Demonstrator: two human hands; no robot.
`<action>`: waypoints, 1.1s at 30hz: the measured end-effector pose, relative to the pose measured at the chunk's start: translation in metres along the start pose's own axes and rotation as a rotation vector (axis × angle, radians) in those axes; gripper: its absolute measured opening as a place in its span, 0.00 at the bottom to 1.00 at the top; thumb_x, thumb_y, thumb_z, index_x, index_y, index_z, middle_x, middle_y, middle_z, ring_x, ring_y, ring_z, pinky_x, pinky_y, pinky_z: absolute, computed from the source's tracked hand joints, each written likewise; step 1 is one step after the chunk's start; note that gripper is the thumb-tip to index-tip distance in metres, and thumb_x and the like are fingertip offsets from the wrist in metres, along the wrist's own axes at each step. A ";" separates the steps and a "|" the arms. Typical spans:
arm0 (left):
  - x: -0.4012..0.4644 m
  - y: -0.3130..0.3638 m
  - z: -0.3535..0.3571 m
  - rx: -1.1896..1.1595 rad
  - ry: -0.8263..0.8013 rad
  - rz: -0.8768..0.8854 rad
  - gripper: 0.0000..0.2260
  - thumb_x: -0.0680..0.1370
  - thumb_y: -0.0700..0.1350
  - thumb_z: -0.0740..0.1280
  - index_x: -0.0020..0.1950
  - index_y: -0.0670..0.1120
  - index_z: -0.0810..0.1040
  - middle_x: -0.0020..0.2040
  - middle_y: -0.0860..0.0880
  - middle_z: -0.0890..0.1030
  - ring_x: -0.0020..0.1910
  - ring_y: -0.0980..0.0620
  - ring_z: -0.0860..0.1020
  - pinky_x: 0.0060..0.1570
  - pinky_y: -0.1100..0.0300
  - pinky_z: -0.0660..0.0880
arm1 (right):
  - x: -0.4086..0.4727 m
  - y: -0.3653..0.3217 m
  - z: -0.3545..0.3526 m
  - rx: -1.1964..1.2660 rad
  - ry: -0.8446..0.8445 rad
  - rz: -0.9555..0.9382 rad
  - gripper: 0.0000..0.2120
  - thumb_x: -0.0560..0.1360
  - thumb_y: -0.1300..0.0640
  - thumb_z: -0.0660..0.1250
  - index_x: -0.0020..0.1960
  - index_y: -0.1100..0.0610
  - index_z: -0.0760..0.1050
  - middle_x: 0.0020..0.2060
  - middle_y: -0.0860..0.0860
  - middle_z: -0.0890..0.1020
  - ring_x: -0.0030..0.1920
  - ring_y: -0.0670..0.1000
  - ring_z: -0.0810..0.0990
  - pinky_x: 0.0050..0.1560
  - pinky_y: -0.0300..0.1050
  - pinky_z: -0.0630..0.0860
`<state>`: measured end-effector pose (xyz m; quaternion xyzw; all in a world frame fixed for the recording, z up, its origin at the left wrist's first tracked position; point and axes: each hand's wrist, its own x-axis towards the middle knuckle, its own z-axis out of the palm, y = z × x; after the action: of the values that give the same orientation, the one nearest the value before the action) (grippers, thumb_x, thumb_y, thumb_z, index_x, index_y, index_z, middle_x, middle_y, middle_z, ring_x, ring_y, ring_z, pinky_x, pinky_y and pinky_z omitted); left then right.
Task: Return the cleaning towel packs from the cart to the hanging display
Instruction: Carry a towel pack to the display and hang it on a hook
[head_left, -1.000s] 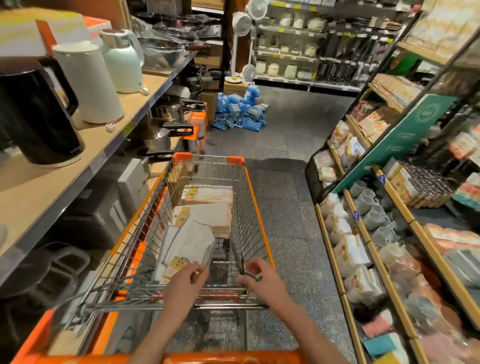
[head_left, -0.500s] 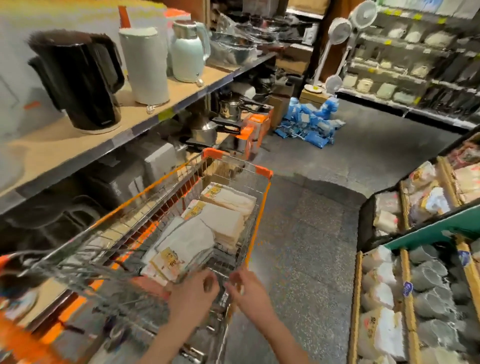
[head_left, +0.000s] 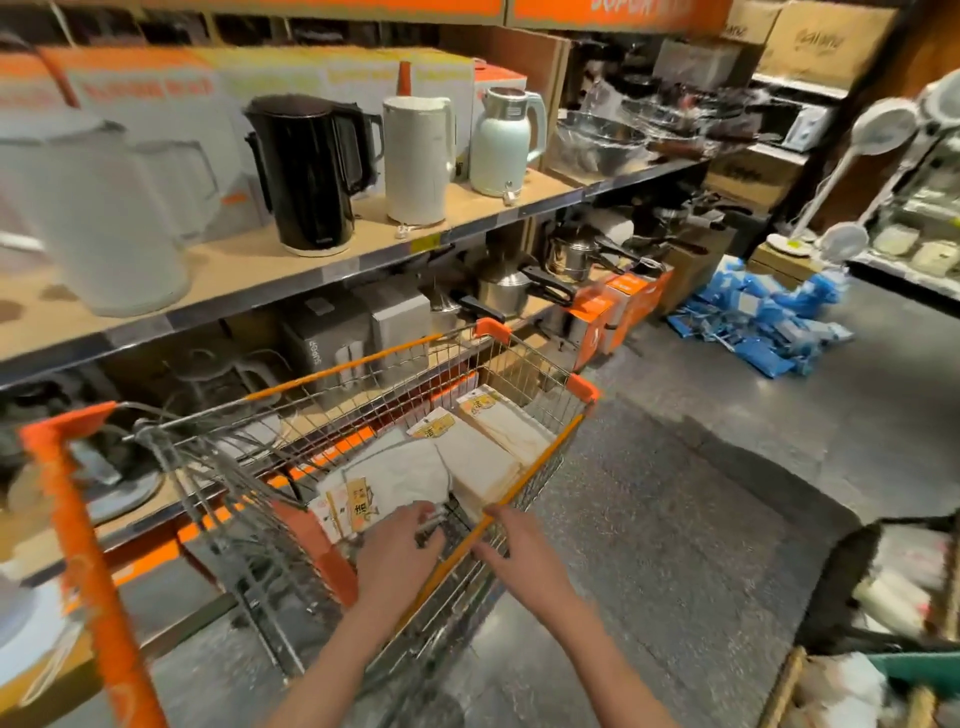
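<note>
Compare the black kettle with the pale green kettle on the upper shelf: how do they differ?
The black kettle is dark and straight-sided; the pale green kettle is light, rounded at the base and narrower at the neck. The black one looks larger and stands further left, with a white jug between them. Both stand upright, handles to the right.

Two bare forearms, no sleeves, watch or rings visible; left hand (head_left: 397, 556) and right hand (head_left: 524, 558) ungloved, fingers slightly blurred, nails short.
</note>
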<state>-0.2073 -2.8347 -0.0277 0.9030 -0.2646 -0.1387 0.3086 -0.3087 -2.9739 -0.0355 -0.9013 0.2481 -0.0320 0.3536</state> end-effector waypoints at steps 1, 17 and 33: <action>0.003 0.003 0.003 -0.014 0.010 -0.012 0.17 0.78 0.49 0.63 0.67 0.51 0.72 0.64 0.52 0.76 0.60 0.54 0.75 0.55 0.58 0.73 | 0.006 0.002 -0.006 -0.002 -0.001 -0.011 0.26 0.75 0.39 0.61 0.69 0.49 0.65 0.66 0.48 0.71 0.65 0.48 0.70 0.63 0.45 0.68; 0.195 0.053 0.078 -0.299 0.073 -0.248 0.20 0.78 0.49 0.64 0.70 0.50 0.68 0.64 0.51 0.74 0.63 0.50 0.73 0.60 0.51 0.71 | 0.218 0.085 -0.076 -0.018 -0.106 -0.014 0.27 0.76 0.41 0.62 0.70 0.50 0.64 0.67 0.47 0.70 0.67 0.47 0.68 0.63 0.45 0.66; 0.340 0.048 0.139 -0.334 0.125 -0.453 0.22 0.77 0.49 0.67 0.70 0.52 0.66 0.65 0.53 0.74 0.65 0.51 0.71 0.59 0.56 0.70 | 0.401 0.163 -0.062 0.039 -0.332 0.026 0.28 0.74 0.44 0.66 0.70 0.52 0.64 0.67 0.47 0.71 0.67 0.48 0.69 0.66 0.46 0.67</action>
<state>-0.0046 -3.1261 -0.1342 0.8826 -0.0099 -0.1899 0.4299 -0.0415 -3.3033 -0.1427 -0.8839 0.1972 0.1170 0.4075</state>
